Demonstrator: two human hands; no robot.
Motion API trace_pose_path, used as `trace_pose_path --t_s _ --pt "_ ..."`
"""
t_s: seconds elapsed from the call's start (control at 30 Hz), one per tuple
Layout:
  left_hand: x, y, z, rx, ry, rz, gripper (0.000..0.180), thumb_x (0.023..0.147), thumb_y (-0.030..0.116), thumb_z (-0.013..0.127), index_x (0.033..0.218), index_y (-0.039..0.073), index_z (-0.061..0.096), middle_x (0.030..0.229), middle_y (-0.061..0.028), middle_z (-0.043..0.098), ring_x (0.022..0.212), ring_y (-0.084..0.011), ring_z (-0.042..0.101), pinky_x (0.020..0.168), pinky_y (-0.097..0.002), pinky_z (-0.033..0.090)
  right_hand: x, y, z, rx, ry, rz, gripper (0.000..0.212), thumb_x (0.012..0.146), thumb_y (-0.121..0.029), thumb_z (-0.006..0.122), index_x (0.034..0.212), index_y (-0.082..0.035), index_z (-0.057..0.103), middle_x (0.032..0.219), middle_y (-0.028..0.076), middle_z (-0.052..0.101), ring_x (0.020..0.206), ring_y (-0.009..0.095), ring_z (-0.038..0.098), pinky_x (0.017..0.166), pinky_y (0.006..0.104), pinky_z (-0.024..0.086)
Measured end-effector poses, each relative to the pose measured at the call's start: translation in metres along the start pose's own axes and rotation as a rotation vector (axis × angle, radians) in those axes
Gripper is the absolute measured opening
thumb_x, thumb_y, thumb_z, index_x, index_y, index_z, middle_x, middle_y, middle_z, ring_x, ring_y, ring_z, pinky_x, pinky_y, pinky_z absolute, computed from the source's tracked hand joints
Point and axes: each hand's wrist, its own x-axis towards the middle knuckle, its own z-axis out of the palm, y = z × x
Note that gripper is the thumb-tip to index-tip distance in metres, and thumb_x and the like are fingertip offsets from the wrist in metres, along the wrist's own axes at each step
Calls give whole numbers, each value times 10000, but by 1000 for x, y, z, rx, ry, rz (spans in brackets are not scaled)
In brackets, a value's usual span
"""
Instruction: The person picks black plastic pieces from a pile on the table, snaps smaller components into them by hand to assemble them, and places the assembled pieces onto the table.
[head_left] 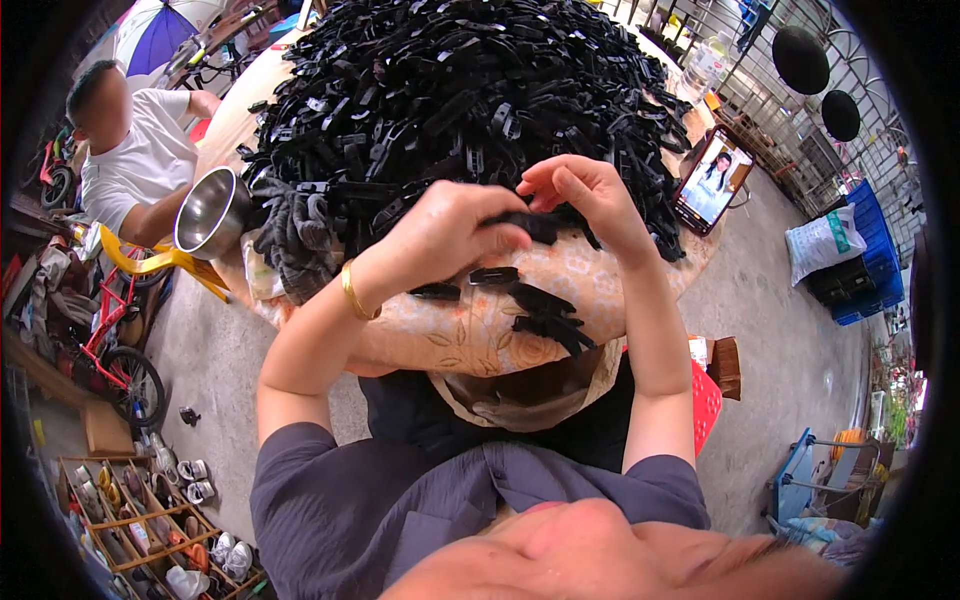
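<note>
Head view: the black pieces (460, 110) are narrow, elongated and partly glossy, heaped across the upper centre of the frame. Several lie loose below, at frame centre, on the patterned cloth of my worktop (450, 348). My left hand (435, 235) and right hand (605, 205) are curled at a dark piece (535, 226); I cannot tell whether either pinches it. Label print on the clear bottle (708, 62), upper right, is too small to read.
</note>
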Motion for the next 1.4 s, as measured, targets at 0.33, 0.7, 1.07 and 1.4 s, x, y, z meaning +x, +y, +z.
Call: trace_pose_path --t_s 0.33,0.7,1.07,1.4 --pt "3 -9 26 35 21 282 190 673 193 773 730 78 633 734 -61 573 730 -271 564 655 -353 472 -1 34 16 -933 -213 -350 182 697 -156 661 829 -44 605 787 104 629 770 315 608 677 363 495" --pt "29 -51 4 725 277 -217 406 767 234 676 1087 0 589 966 -160 554 959 -325 524 853 -381 454 -2 16 7 -535 -222 -101 316 684 -11 607 1000 -20 619 691 8 514 607 72 445 565 227 405" --pt "19 -51 1 402 514 -99 139 798 82 619 895 -16 634 893 -118 552 819 -251 551 706 -321 486 1 15 8 -195 263 -183 222 813 -33 688 1006 3 584 881 73 664 798 106 642 712 211 512" --pt "12 -34 19 -546 273 -252 205 830 18 620 1018 -46 570 846 -51 642 767 -95 614 720 -230 507 0 23 25 -318 241 -351 194 771 -30 729 927 5 619 812 36 649 698 67 606 628 199 494"
